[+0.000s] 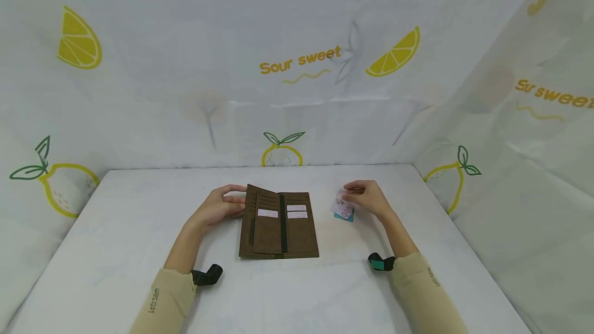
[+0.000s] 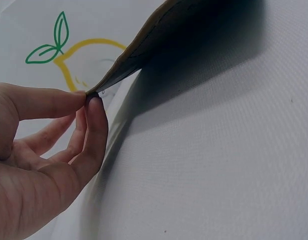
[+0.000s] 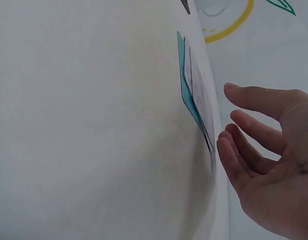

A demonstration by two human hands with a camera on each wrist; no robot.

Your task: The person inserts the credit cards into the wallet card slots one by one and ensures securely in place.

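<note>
A brown bifold wallet [image 1: 300,238] lies opened on the table, with whitish cards [image 1: 267,213] showing in slots on both halves. My left hand [image 1: 217,208] pinches the outer edge of its left cover between thumb and fingers. In the left wrist view that cover [image 2: 144,47] is tilted up off the white surface. To the right of the wallet, a pale flower-patterned card [image 1: 342,204] lies over a blue card [image 1: 346,218]. My right hand [image 1: 369,198] hovers beside this pair; in the right wrist view its loosely bent fingers [image 3: 233,157] stand apart from the cards.
The white table [image 1: 278,298] ends at a white curtain [image 1: 162,117] printed with lemons, behind and on the right. A dark wrist device [image 1: 208,275] sits at the left sleeve, and another device [image 1: 381,262] at the right one.
</note>
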